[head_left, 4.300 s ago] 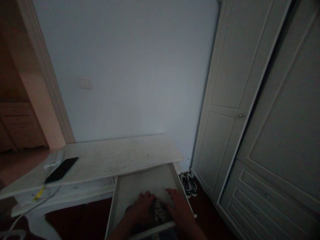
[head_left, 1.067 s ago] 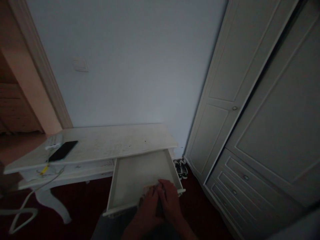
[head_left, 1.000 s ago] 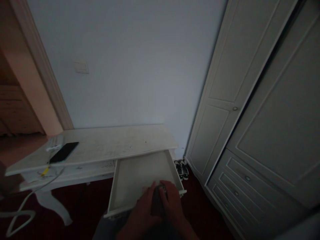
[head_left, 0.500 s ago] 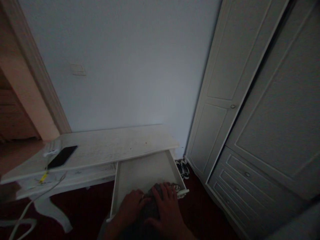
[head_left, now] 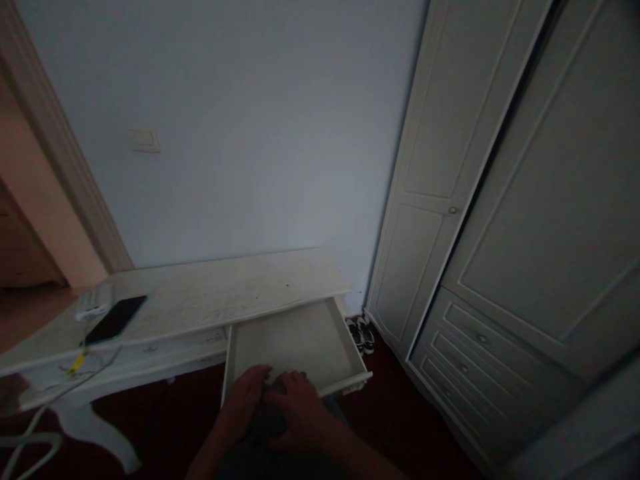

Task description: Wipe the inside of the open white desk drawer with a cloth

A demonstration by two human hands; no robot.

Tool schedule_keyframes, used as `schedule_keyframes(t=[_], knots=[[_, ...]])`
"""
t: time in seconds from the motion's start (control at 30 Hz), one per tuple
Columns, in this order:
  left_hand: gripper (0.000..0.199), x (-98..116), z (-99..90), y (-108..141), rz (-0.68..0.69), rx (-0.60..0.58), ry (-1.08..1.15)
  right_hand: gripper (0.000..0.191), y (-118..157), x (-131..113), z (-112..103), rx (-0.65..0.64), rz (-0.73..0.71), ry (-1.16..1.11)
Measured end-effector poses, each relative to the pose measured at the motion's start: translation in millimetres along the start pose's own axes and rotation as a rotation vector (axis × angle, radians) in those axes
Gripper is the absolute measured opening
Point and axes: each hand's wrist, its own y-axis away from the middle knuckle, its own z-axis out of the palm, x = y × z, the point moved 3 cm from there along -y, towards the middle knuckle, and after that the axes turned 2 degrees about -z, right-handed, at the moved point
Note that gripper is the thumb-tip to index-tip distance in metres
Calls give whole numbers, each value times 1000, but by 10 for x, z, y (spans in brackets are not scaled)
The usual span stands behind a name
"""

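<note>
A white drawer (head_left: 295,343) is pulled out of the white table (head_left: 225,287), and its visible floor is bare. Both of my hands are over the drawer's front edge, close together. My left hand (head_left: 247,390) curls its fingers around the left side of a dark grey cloth bundle (head_left: 270,413). From the other side, my right hand (head_left: 297,403) grips the same bundle with bent fingers. Much of the bundle is hidden behind the hands, and the dim light keeps me from telling what kind of cloth item it is.
A dark phone (head_left: 116,320) lies on the table's left end beside a white power strip (head_left: 95,302). A white cable (head_left: 75,387) with a yellow tag (head_left: 77,364) hangs off the front. Black-and-white sneakers (head_left: 361,335) stand on the dark red floor near the white wardrobe (head_left: 425,267).
My right hand has moved left toward my left hand, and its spread fingers have drawn in. The bundle has shifted left, away from the drawer's right front corner. The view has turned slightly right.
</note>
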Motion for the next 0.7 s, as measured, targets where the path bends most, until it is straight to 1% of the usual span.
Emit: schedule_keyframes(t=[0.07,0.13,0.2,0.27,0.3,0.33,0.37,0.43,0.5,0.53,0.57,0.6,0.67,0.7], knots=[[62,15,15,14,-17,-17,-67,75,116,140,-97,0,5,15],[60,49,51,36,-35,-69,-159,77,291,334,-251,-10,49,41],[56,102,82,59,-36,-120,-233,77,506,534,-445,-20,121,65],[52,157,95,78,-26,-141,-266,72,740,707,-667,-11,182,72],[51,179,95,85,-25,-140,-274,68,856,785,-787,18,208,61],[51,195,94,91,-26,-139,-279,64,968,862,-909,71,236,40],[51,207,94,96,-29,-141,-283,60,1073,941,-1032,152,271,12],[51,221,94,101,-34,-143,-295,54,1252,1111,-1252,392,375,-31],[49,232,99,102,-38,-145,-304,53,1360,1270,-1373,641,505,-30],[47,239,103,102,-40,-146,-309,55,1366,1331,-1373,707,558,-25],[47,247,108,102,-42,-148,-313,58,1329,1378,-1333,707,597,-29],[48,256,115,103,-41,-154,-315,61,1255,1411,-1258,649,628,-41],[53,274,128,108,-39,-171,-325,64,1027,1437,-1068,451,672,-66],[55,281,133,113,-37,-173,-333,64,896,1442,-996,391,704,-50]])
